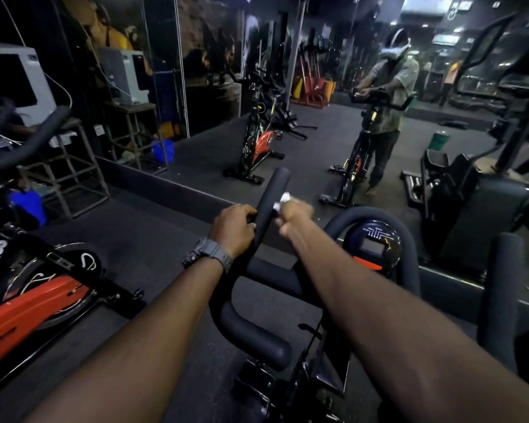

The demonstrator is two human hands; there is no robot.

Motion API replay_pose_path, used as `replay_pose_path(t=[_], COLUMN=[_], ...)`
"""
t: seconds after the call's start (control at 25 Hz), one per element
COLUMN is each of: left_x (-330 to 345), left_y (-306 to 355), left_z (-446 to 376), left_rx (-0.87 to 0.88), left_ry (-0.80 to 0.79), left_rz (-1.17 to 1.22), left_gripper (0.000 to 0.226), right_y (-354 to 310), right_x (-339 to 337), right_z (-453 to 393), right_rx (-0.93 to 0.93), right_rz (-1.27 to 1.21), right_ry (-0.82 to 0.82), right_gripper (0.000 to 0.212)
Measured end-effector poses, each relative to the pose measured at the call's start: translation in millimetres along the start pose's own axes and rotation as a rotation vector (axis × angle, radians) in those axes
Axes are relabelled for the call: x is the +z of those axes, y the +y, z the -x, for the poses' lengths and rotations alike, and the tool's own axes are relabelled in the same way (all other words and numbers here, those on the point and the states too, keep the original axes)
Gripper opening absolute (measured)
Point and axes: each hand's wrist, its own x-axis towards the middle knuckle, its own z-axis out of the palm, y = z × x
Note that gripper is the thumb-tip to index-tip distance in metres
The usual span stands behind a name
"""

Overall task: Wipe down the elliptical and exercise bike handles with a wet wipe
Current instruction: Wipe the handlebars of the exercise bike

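Far left, another red bike [34,300], not touched. Next, left hand [234,228] curled round the black handle [271,199], likely to keep the bar from wobbling. Just right of the bar, right hand [293,216] blurry, fingers pinching a small white wet wipe [281,201] pressed against the handle, so rubbing it clean. Further right, little screen [371,245] inside the round loop. Far right, big elliptical [471,196] by the mirror, likely to be wiped after.

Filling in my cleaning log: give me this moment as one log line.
left hand: grips bike handle | right hand: presses wet wipe on same handle | console: untouched
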Motion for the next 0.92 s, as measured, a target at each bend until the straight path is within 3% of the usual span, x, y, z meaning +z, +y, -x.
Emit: replay_pose_path(t=[0.12, 0.28, 0.36, 0.4, 0.52, 0.56, 0.68, 0.76, 0.84, 0.92], left_x=[-3, -9, -11, -11, -13, -13, -17, -20, -21, -21], left_y=[3, 4, 7, 8, 12, 12, 13, 15, 17, 18], left_z=[2, 0, -1, 0, 5, 4, 4, 2, 1, 2], left_rx=[0.017, -0.05, -0.076, -0.076, -0.055, -0.052, -0.086, -0.112, -0.121, -0.117], left_ry=[-0.012, -0.028, -0.043, -0.049, -0.044, -0.04, -0.05, -0.064, -0.073, -0.081], left_rz=[-0.013, 0.015, 0.005, -0.003, -0.014, -0.016, -0.009, -0.002, -0.016, -0.025], left_gripper=[0.032, 0.033, 0.033, 0.032, 0.033, 0.033, 0.033, 0.032, 0.032, 0.031], right_y=[-16, 62, 64, 53, 15, 12, 34, 41, 43, 41], right_x=[8, 15, 9, 7, 4, 2, -2, -1, -1, -3], right_z=[-27, -25, -19, -18, -14, -6, 20, 25, 22, 18], right_rx=[0.03, 0.321, 0.387, 0.368, 0.252, 0.199, 0.095, 0.021, -0.023, 0.028], right_rz=[-0.23, 0.009, 0.103, 0.134, -0.097, -0.044, 0.614, 0.927, 1.054, 0.927], right_ry=[0.088, -0.233, -0.353, -0.337, -0.169, -0.179, -0.384, -0.499, -0.575, -0.544], right_gripper=[0.025, 0.031, 0.037, 0.039, 0.042, 0.04, 0.032, 0.022, 0.025, 0.022])
